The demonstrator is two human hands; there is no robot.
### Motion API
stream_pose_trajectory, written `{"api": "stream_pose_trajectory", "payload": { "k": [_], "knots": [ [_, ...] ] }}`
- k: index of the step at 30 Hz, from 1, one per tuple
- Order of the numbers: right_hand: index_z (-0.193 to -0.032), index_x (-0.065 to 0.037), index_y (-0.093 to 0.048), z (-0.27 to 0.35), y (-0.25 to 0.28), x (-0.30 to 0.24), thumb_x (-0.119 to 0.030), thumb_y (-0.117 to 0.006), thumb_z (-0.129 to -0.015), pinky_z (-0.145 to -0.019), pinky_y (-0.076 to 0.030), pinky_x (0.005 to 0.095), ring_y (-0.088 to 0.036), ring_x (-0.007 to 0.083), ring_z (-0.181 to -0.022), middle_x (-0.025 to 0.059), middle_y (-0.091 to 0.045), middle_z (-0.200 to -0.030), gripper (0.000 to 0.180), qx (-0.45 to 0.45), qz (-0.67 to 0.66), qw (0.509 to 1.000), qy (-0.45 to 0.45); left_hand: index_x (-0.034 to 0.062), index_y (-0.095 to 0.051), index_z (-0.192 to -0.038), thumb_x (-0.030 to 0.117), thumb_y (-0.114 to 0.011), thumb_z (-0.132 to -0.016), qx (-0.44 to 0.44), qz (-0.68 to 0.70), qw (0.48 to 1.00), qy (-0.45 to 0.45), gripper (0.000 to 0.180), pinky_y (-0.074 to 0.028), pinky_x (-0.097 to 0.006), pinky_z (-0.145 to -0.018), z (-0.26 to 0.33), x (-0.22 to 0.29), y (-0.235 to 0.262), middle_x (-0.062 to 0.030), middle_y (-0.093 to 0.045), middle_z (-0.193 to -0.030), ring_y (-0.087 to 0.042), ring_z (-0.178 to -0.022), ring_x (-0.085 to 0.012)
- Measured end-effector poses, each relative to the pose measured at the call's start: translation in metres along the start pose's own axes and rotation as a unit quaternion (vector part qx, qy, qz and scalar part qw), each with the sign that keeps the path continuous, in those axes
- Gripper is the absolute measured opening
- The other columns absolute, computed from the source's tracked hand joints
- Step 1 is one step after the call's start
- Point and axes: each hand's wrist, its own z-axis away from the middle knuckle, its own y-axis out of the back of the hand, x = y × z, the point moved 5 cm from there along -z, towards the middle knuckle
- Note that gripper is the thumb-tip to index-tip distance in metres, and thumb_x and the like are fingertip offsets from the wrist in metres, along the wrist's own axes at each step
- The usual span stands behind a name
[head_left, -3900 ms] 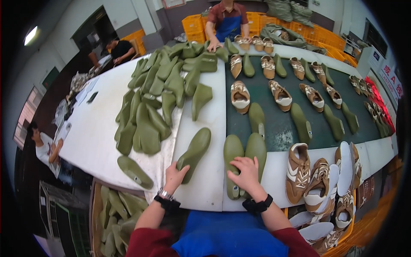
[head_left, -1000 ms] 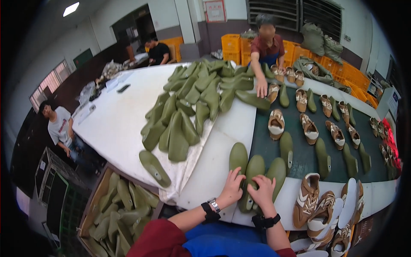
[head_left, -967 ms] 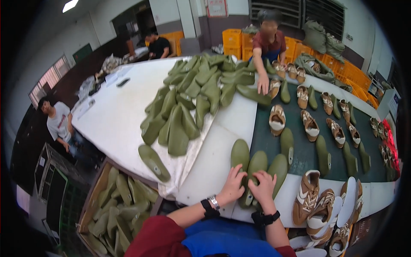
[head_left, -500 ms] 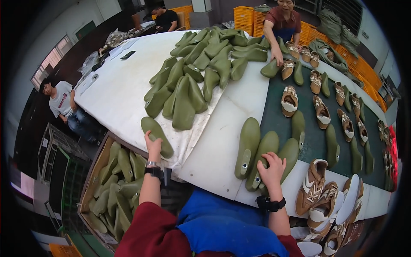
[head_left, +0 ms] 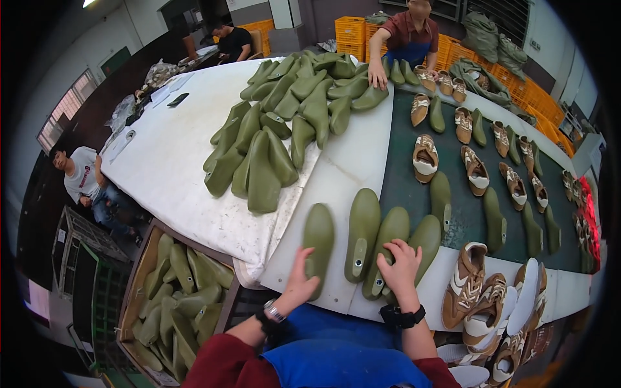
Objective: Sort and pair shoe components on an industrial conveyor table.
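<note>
Head view: on the white table (head_left: 352,155), one green shoe mould (head_left: 319,236) is held by the curled left hand (head_left: 299,279); two more moulds (head_left: 393,227) are touched by the half-curled right hand (head_left: 398,266), grip unclear; heels are best aligned.

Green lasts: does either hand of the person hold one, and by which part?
Left hand holds one green last by its near half. Right hand is over neighbouring lasts; whether it grips any cannot be told.

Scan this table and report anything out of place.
Nothing looks spilled. The brown shoes at the near right edge look untidy: they lie jumbled with white insoles, unlike the rows on the green mat.
</note>
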Motion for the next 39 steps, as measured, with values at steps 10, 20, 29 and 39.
{"api": "stream_pose_trajectory", "payload": {
  "k": [10, 20, 29, 39],
  "knots": [
    [-0.087, -0.012, -0.067, -0.003, 0.003, 0.001, -0.026, -0.064, -0.070, -0.102, -0.027, 0.0530, -0.055, 0.0230, -0.095, 0.0036, -0.060, -0.101, 0.022, 0.036, 0.008, 0.999, -0.003, 0.0128, -0.025, -0.141, 0.038, -0.074, -0.067, 0.149, -0.503, 0.850, 0.047, 0.092, -0.030, -0.055, -0.100, -0.173, -0.035, 0.102, -0.0150, -0.018, -0.148, -0.023, -0.132, -0.0404],
    [-0.086, -0.012, -0.067, -0.001, 0.000, 0.003, -0.026, -0.065, -0.069, -0.102, -0.027, 0.0520, -0.055, 0.0228, -0.095, 0.0038, -0.060, -0.100, 0.022, 0.049, 0.004, 0.999, 0.000, 0.0219, -0.009, -0.146, 0.028, -0.073, -0.064, 0.247, -0.334, 0.887, 0.202, 0.104, -0.042, -0.047, -0.091, -0.146, -0.072, 0.132, -0.0249, -0.030, -0.136, -0.047, -0.106, -0.0410],
    [-0.085, -0.012, -0.067, -0.002, 0.004, 0.006, -0.025, -0.066, -0.069, -0.102, -0.027, 0.0527, -0.054, 0.0228, -0.097, 0.0038, -0.059, -0.100, 0.022, 0.043, 0.003, 0.999, -0.009, 0.0121, -0.047, -0.128, 0.046, -0.058, -0.083, -0.115, 0.524, 0.815, 0.219, 0.057, -0.047, -0.042, -0.089, -0.084, 0.027, 0.080, -0.0062, -0.053, -0.126, -0.053, -0.111, -0.0215],
    [-0.086, -0.012, -0.067, -0.006, 0.003, -0.002, -0.026, -0.067, -0.067, -0.101, -0.028, 0.0534, -0.054, 0.0236, -0.096, 0.0055, -0.059, -0.101, 0.023, 0.033, -0.006, 0.999, 0.001, 0.0058, -0.048, -0.121, 0.024, -0.066, -0.076, 0.037, 0.349, 0.902, 0.252, 0.052, -0.045, -0.042, -0.088, -0.315, -0.024, 0.002, -0.0095, -0.055, -0.117, -0.054, -0.104, -0.0255]
  ]
}}
